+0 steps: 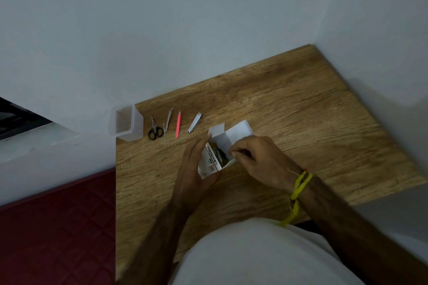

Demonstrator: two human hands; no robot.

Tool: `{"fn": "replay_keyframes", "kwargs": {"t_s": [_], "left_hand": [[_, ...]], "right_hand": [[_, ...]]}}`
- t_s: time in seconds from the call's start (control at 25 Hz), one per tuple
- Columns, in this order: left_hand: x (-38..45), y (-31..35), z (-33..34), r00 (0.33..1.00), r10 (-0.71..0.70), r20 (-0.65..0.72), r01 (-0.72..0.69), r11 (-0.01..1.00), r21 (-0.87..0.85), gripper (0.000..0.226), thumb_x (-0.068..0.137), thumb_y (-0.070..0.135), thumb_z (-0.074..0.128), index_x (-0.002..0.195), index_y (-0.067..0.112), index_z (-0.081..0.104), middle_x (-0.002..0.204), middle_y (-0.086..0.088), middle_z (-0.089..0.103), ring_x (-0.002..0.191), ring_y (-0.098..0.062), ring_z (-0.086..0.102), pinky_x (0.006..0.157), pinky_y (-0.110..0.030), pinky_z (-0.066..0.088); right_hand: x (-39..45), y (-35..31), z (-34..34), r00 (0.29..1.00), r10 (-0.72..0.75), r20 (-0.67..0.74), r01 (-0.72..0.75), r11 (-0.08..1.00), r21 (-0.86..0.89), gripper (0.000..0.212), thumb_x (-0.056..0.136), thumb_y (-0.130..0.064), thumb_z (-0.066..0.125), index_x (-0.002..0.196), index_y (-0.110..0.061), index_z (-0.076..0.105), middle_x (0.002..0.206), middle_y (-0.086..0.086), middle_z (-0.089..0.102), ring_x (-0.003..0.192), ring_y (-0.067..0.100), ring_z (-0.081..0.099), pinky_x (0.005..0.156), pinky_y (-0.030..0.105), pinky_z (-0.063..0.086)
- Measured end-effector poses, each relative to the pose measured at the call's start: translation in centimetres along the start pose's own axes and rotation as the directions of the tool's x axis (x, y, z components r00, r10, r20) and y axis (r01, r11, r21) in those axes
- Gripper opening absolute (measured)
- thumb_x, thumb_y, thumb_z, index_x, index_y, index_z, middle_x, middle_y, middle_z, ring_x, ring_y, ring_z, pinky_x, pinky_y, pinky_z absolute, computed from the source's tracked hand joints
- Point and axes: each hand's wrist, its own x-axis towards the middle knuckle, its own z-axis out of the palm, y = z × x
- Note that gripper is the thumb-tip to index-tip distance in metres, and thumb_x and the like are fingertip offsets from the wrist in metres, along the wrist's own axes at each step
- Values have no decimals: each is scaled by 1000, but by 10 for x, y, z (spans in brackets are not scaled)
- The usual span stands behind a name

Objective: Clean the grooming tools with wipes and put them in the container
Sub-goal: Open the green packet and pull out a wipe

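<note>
— What sort of place is this?
— A room in a home, by the look of it. The wood-grain laminate surface (289, 104) is pushed into a corner of plain pale painted walls (162, 18).
— Anything else homely?
— Just left of that surface lies a dark red quilted mattress (58, 227), like a bed. Small personal grooming tools lie along the surface's far edge.

On my wooden table (301, 104), near its far left corner, lay a container (126, 125), scissors (154, 131), nipper (167, 122), pink tweezers (178, 124), clipper (194, 122) and a box (238, 133).
</note>
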Motion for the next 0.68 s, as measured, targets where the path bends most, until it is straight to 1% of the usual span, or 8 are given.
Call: {"fn": "replay_keyframes", "kwargs": {"t_s": [0.08,0.16,0.32,0.4,0.52,0.56,0.6,0.68], "left_hand": [[-3,-5,-1,999,22,-32,-23,999,-31,92,75,16,86,149,26,33,154,15,33,143,5,26,111,-8,26],[-2,-7,-4,999,25,-27,-26,999,-39,92,74,17,87,149,24,34,153,14,33,142,7,26,110,-6,25],[4,-7,-7,999,21,37,-19,999,-45,92,73,21,88,147,29,34,153,10,36,140,10,27,107,-2,24],[7,-5,-9,997,38,74,-35,999,-42,91,73,24,87,147,28,35,153,9,38,140,10,28,106,-1,24],[15,2,-11,986,111,127,-110,994,-18,87,75,23,84,148,27,36,152,12,36,140,11,28,105,-1,25],[17,5,-11,982,127,139,-128,992,-1,87,75,24,83,148,29,36,152,14,35,139,13,27,104,0,27],[19,7,-10,980,130,149,-134,991,13,88,76,24,83,148,32,35,152,15,34,138,15,26,102,-1,29],[20,9,-8,979,115,167,-122,992,32,92,76,22,84,148,42,29,151,17,32,136,17,25,100,-7,30]], "right_hand": [[-6,3,2,1000,0,0,0,1000,23,17,96,-19,65,109,-14,75,105,-2,73,96,4,61,75,3,43],[-10,3,5,1000,16,14,-17,999,42,14,93,-18,70,104,-14,77,101,-3,72,93,4,61,76,5,44],[-11,0,13,998,37,49,-34,998,-61,11,89,-14,73,99,-13,79,103,1,72,96,12,64,87,25,53],[-10,-4,10,994,101,41,-99,994,-46,14,92,-15,69,103,-14,78,108,0,73,99,11,66,88,22,53],[-6,-15,4,979,195,-68,-188,978,92,19,97,-14,62,112,-14,74,111,-1,71,96,6,64,77,11,51],[-3,-18,5,972,213,-100,-201,972,122,20,99,-12,60,114,-13,74,112,1,71,98,7,64,77,11,52],[0,-18,6,969,222,-109,-209,971,118,22,100,-10,57,116,-13,73,117,3,70,102,10,65,81,16,54],[7,-12,10,972,233,-42,-231,972,44,27,100,-4,53,119,-10,72,127,8,67,115,18,64,93,26,55]]}}
